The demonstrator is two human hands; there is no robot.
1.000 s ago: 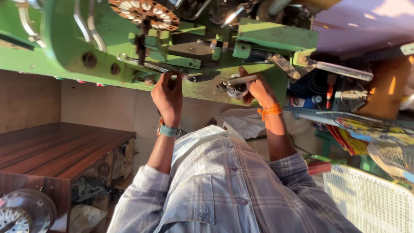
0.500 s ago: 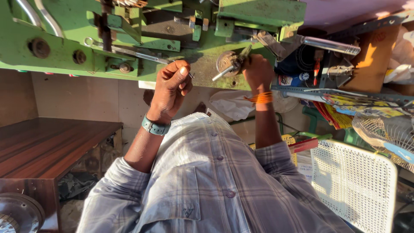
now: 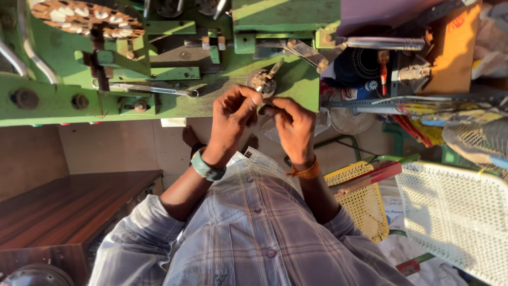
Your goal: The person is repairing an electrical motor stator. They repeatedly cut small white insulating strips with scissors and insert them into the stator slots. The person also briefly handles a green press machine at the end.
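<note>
A green metal machine (image 3: 159,100) fills the top of the head view. My left hand (image 3: 231,119), with a grey wristband, and my right hand (image 3: 293,127), with an orange thread at the wrist, meet just below a round metal fitting (image 3: 261,81) on the machine's front edge. The fingertips of both hands pinch something small between them; it is too small to make out. A wrench (image 3: 153,89) lies on the machine to the left of my hands. My plaid shirt (image 3: 254,233) fills the lower middle.
A brown wooden table (image 3: 69,212) stands at lower left. White (image 3: 455,212) and yellow (image 3: 365,201) perforated plastic baskets sit at lower right. A toothed disc with pale pieces (image 3: 84,18) is at top left, and cluttered tools and coloured wires (image 3: 418,116) are at right.
My hands have come down off the machine's underside and drawn together in front of the round fitting. The view has shifted, showing more of the machine top.
</note>
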